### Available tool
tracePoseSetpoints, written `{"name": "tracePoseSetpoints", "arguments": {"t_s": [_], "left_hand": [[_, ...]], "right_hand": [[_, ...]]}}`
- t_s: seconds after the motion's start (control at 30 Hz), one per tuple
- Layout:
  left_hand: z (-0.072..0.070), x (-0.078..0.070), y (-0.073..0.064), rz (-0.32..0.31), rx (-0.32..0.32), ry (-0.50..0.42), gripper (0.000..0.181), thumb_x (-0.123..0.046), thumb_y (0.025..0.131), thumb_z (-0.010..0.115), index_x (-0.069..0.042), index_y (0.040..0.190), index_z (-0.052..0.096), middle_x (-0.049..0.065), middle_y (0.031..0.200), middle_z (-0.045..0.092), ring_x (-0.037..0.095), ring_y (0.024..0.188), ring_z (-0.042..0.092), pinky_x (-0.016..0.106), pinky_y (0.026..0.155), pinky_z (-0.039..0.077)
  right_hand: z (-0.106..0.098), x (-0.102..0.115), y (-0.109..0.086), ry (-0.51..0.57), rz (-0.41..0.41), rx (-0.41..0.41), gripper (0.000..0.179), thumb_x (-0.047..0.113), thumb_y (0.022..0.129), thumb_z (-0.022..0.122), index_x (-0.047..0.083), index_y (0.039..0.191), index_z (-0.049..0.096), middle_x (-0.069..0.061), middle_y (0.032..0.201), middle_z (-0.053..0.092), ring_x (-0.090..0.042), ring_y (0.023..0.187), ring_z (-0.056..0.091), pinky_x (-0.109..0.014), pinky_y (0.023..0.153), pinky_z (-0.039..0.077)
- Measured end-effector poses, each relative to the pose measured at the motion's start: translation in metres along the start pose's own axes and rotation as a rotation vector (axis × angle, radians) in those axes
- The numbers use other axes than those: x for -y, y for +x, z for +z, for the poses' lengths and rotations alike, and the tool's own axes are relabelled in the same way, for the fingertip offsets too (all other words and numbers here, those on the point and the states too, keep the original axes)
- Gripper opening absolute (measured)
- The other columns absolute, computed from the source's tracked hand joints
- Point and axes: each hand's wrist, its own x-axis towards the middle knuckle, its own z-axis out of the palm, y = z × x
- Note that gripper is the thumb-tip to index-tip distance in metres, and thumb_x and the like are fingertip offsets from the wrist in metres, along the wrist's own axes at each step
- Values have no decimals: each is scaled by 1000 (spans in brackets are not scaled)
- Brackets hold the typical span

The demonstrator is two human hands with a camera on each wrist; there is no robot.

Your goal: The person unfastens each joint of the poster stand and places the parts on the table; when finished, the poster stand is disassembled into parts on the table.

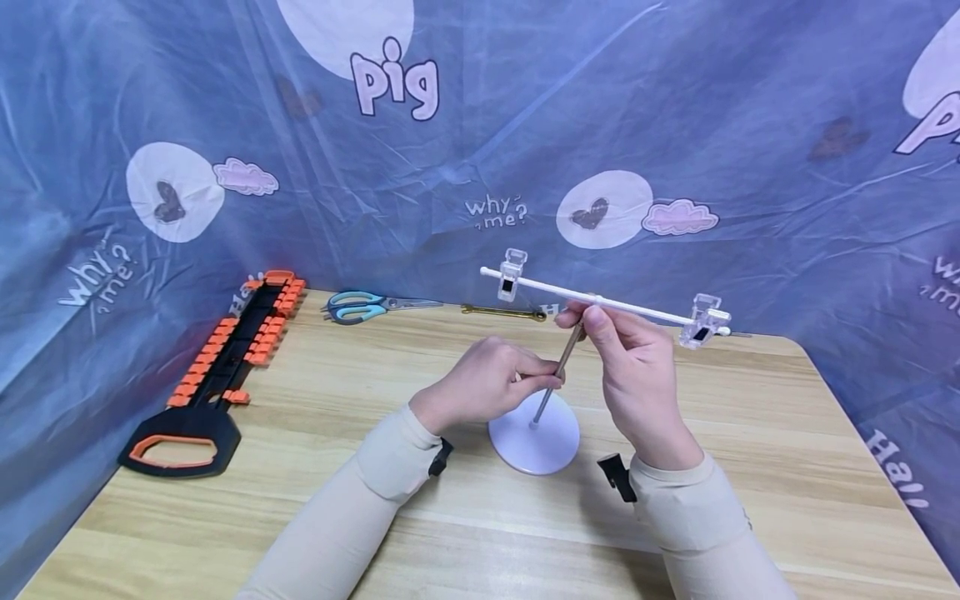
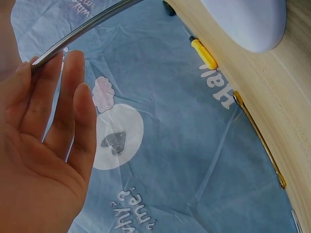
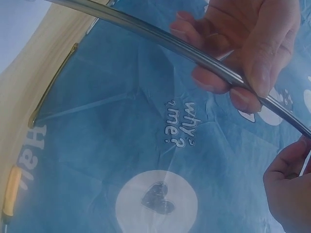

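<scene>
A stand with a white round base point(image 1: 536, 454) rises in a slanted metal rod point(image 1: 551, 387), topped by a white crossbar point(image 1: 555, 290). One clear plastic clip point(image 1: 512, 277) sits near the crossbar's left end, another clear clip point(image 1: 703, 322) near its right. My left hand point(image 1: 487, 379) pinches the rod partway up between thumb and fingers. Higher up, just under the crossbar, my right hand point(image 1: 641, 371) grips the top of the rod. In the left wrist view the left hand point(image 2: 53, 126) has its other fingers loosely extended beside the rod.
Blue and grey scissors point(image 1: 367, 307) and a gold wrench point(image 1: 502, 312) lie along the table's back edge. A yellow-handled screwdriver point(image 2: 203, 52) is there too. At left lies a black holder point(image 1: 191, 417) with orange clips. Printed blue cloth point(image 1: 450, 125) hangs around the table.
</scene>
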Motion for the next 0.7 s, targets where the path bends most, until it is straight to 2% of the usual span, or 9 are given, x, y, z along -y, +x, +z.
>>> {"name": "tracePoseSetpoints", "arguments": {"t_s": [0.13,0.4,0.57,0.7], "left_hand": [[-1,0,0,-8,10,6,15,-25,101,74,-19,109,86,-8,103,83,2,72,62,20,65,44],[-2,0,0,-21,24,26,17,-27,103,72,-21,112,85,-9,106,83,2,77,65,20,68,46],[-3,0,-1,-28,22,8,18,-26,102,73,-19,114,85,-7,107,83,3,76,63,19,63,42],[-3,-1,-1,-27,22,4,19,-26,102,73,-18,116,84,-6,108,83,2,80,66,19,64,43]], "right_hand": [[-1,-1,1,21,-4,6,22,11,108,61,16,112,81,7,92,79,-10,98,71,-27,91,50],[-10,1,7,15,-29,-27,20,9,107,63,6,116,80,3,95,81,-11,94,71,-28,89,50],[-22,2,14,-38,-47,-29,18,3,104,67,-4,115,78,1,93,82,-12,96,74,-26,91,52],[-32,2,19,-104,-71,4,15,1,100,71,-7,110,79,1,93,83,-12,96,74,-23,90,55]]}}
